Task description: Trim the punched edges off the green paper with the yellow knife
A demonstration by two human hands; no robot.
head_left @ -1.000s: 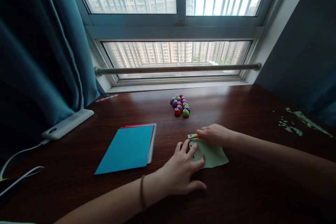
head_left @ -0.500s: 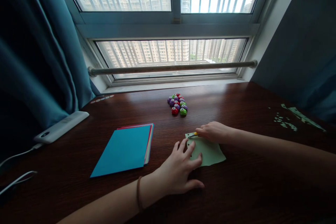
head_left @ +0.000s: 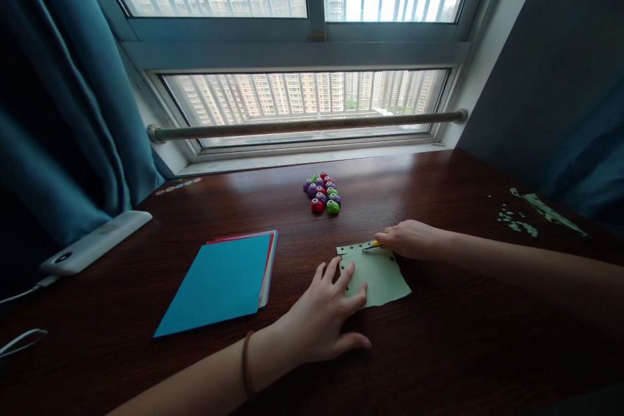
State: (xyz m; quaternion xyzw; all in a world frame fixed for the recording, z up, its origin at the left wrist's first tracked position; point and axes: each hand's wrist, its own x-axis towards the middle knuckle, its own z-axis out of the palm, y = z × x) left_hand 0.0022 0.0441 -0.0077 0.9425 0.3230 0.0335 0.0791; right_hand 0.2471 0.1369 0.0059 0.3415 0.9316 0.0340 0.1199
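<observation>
A pale green paper sheet lies on the dark wooden table, with small star-shaped holes along its top and left edges. My left hand is spread open, its fingertips resting on the sheet's left side. In my right hand is a yellow craft knife, its thin blade slanting down to the left onto the upper part of the sheet. A fine line like a cut runs from the sheet's left edge toward the blade, below the top row of stars. My right fingers hide most of the knife's handle.
Blue paper tops a stack of coloured sheets on the left. Small red, green and purple toys cluster behind the sheet. Green paper scraps lie far right. A white power strip or similar device with a cable sits by the curtain.
My right hand has drawn the craft knife rightward across the sheet, uncovering more stars and a line behind the blade. My left hand stays on the paper. The view has shifted slightly.
</observation>
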